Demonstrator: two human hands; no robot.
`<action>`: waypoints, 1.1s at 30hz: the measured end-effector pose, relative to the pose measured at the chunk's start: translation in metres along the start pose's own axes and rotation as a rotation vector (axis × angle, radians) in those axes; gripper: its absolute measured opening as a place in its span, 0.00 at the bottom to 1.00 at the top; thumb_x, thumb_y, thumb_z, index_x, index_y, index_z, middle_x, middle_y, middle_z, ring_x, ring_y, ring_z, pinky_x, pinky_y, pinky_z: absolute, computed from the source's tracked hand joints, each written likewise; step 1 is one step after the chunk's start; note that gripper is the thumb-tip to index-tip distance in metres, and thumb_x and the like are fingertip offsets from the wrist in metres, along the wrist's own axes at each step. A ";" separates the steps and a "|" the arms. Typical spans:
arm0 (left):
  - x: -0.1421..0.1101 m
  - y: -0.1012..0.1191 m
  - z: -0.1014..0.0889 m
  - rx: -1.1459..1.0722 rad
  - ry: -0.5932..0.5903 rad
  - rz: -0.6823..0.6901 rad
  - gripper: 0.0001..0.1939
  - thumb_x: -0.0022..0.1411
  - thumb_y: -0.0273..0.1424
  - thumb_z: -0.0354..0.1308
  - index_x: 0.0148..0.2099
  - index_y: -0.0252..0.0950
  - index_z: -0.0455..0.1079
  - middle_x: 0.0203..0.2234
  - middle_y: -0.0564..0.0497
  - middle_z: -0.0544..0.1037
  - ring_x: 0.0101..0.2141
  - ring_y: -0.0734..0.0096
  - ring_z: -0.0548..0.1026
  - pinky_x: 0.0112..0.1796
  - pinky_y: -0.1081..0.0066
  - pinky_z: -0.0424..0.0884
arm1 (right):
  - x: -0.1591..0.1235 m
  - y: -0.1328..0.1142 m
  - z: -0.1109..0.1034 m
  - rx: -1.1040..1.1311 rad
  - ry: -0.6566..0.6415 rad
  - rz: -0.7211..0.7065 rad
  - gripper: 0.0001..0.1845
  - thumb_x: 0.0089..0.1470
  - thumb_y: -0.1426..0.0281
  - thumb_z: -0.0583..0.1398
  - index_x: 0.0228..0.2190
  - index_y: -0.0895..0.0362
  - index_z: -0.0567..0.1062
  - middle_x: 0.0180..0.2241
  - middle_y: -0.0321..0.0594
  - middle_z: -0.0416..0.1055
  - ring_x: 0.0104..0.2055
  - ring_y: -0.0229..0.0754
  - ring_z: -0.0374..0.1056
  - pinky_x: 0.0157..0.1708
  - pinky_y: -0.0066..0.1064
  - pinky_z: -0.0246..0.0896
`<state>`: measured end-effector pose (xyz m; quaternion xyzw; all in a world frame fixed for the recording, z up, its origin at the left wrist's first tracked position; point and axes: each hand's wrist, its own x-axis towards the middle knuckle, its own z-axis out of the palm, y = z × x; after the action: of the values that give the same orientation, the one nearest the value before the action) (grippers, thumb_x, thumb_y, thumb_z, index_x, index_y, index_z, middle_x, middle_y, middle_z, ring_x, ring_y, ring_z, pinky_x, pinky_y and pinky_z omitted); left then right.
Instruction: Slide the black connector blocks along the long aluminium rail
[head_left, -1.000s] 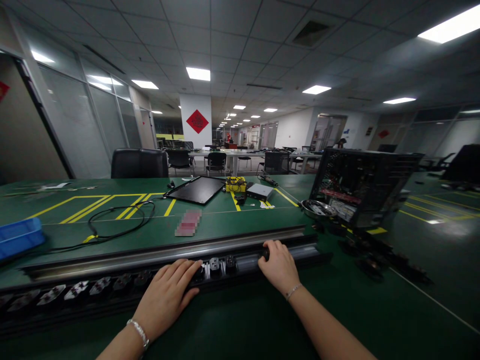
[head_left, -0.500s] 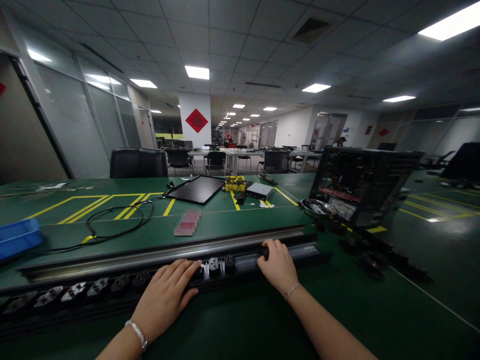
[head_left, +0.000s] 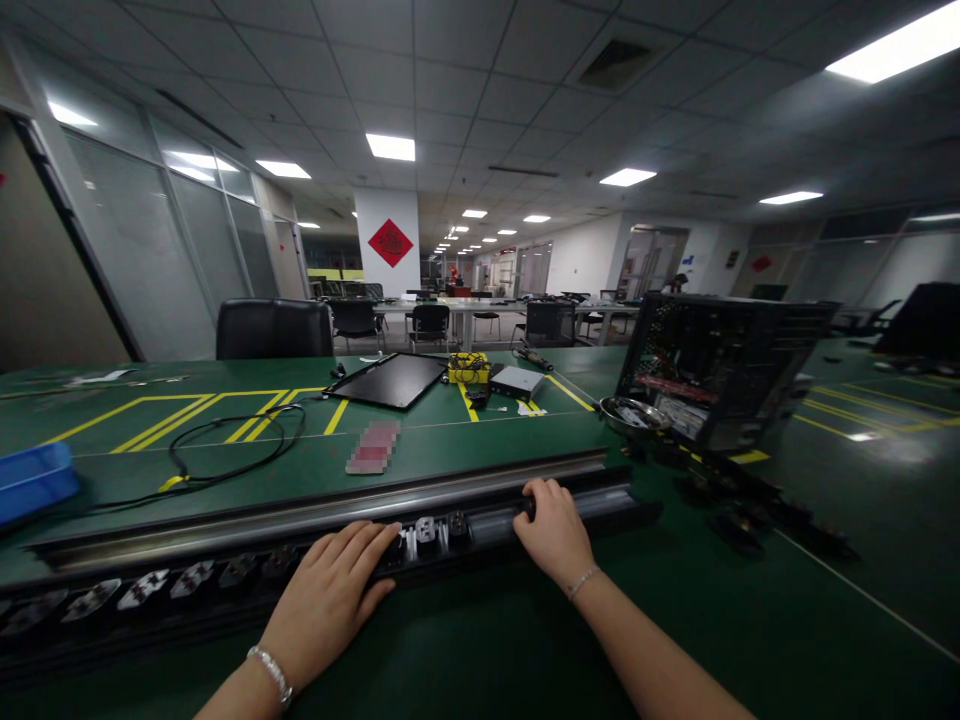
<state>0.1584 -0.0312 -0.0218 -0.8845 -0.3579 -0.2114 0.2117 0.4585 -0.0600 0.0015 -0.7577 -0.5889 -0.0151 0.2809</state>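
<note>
Across the front of the table lies a long dark channel rail with a row of small plug-like modules in it. Several with pale metal faces sit at the left. My left hand rests over the rail, fingers extended side by side and thumb apart, fingertips touching a mostly covered module. Just right of them sit a white-faced module and a dark module. At the rail's right part, my right hand is closed around a small dark block, largely hidden by the fingers.
A second metal rail lies just behind. Beyond it are a pink blurred item, a black panel, a yellow box and a grey drive. An open computer case, a metal bowl and dark parts stand right; a blue bin left.
The whole view has shifted very slightly. Both hands keep the same places on the rail, and the modules show no visible movement.
</note>
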 end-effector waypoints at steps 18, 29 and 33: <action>0.002 0.001 -0.003 0.014 -0.004 0.010 0.25 0.61 0.42 0.49 0.58 0.41 0.58 0.47 0.48 0.73 0.47 0.62 0.70 0.46 0.64 0.63 | 0.002 0.002 -0.001 0.018 -0.019 -0.018 0.09 0.44 0.73 0.52 0.32 0.56 0.67 0.35 0.41 0.66 0.41 0.42 0.59 0.41 0.30 0.52; 0.001 0.001 -0.003 0.020 -0.007 0.006 0.25 0.61 0.42 0.49 0.59 0.42 0.57 0.47 0.48 0.73 0.47 0.62 0.69 0.46 0.64 0.62 | 0.002 0.003 -0.004 0.013 -0.035 -0.029 0.10 0.44 0.74 0.52 0.32 0.57 0.68 0.35 0.41 0.67 0.41 0.41 0.60 0.41 0.30 0.52; 0.000 0.001 -0.003 0.022 -0.001 0.008 0.25 0.61 0.42 0.49 0.58 0.41 0.58 0.47 0.48 0.73 0.47 0.62 0.69 0.46 0.64 0.63 | 0.004 0.006 -0.003 0.018 -0.034 -0.038 0.12 0.43 0.75 0.52 0.33 0.57 0.68 0.35 0.40 0.67 0.41 0.41 0.60 0.41 0.29 0.52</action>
<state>0.1586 -0.0327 -0.0197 -0.8837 -0.3569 -0.2062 0.2218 0.4657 -0.0591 0.0029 -0.7440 -0.6079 -0.0021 0.2774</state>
